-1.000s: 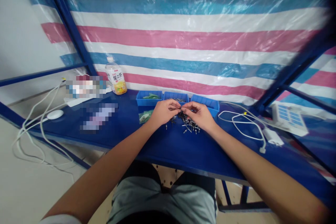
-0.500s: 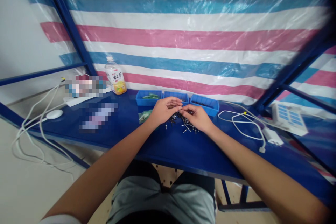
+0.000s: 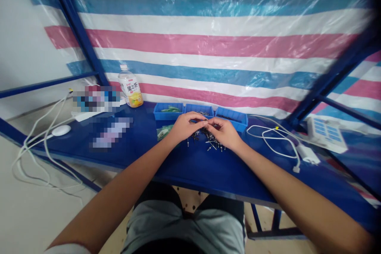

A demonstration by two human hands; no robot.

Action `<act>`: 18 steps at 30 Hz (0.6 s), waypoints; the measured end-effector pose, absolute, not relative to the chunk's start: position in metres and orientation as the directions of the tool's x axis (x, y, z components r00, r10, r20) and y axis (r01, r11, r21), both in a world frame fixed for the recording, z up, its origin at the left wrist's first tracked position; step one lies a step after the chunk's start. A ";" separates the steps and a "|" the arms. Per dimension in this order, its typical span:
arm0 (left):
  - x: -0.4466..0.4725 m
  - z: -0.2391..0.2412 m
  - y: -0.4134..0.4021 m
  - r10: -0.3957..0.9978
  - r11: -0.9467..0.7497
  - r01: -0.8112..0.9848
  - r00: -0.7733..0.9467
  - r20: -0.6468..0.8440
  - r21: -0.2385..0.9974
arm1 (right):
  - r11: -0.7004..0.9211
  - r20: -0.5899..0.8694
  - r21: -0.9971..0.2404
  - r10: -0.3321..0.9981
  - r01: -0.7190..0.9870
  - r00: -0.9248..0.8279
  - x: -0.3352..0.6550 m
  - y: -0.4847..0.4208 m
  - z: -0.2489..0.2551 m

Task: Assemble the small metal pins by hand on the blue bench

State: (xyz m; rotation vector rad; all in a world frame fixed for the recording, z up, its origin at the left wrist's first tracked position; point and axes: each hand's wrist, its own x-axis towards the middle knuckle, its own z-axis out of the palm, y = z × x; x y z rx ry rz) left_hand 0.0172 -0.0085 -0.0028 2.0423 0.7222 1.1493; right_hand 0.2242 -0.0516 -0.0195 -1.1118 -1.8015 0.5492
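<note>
Above a pile of small black and silver pin-like pieces [image 3: 212, 143], my left hand [image 3: 186, 127] and my right hand [image 3: 225, 133] meet at the fingertips. Both are closed in a pinch. A tiny dark bit shows between them, too small to name. Just behind the hands stand three blue bins: the left bin [image 3: 160, 116] holds green pieces, the middle bin [image 3: 187, 107] holds small metallic pieces, and the right bin [image 3: 242, 127] has dark pieces. Beside my left wrist lies a small clear bag [image 3: 163, 132] with green contents. My hands cover part of the pile.
A drink bottle [image 3: 131, 87] stands at the back left of the blue table [image 3: 190, 170]. White cables [image 3: 268, 143] with a plug adapter [image 3: 308, 154] and a power strip [image 3: 327, 135] lie right. Further cables [image 3: 44, 139] hang off the left end. Striped sheeting closes the back.
My left fingers have curled in a little closer to the right fingertips, and a tiny dark bit now shows there. Both arms stay almost in place.
</note>
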 end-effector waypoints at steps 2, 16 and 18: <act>0.017 -0.003 -0.007 0.732 -0.603 0.111 0.472 0.492 0.790 | 0.486 0.464 -0.753 0.870 0.443 -0.166 0.225 -0.051 -0.020; 0.016 -0.003 -0.004 0.728 -0.598 0.107 0.488 0.482 0.794 | 0.375 0.357 -0.880 0.927 0.292 -0.116 0.224 -0.053 -0.013; 0.015 -0.004 -0.002 0.745 -0.592 0.132 0.464 0.478 0.795 | 0.358 0.340 -0.892 0.934 0.277 -0.111 0.222 -0.054 -0.012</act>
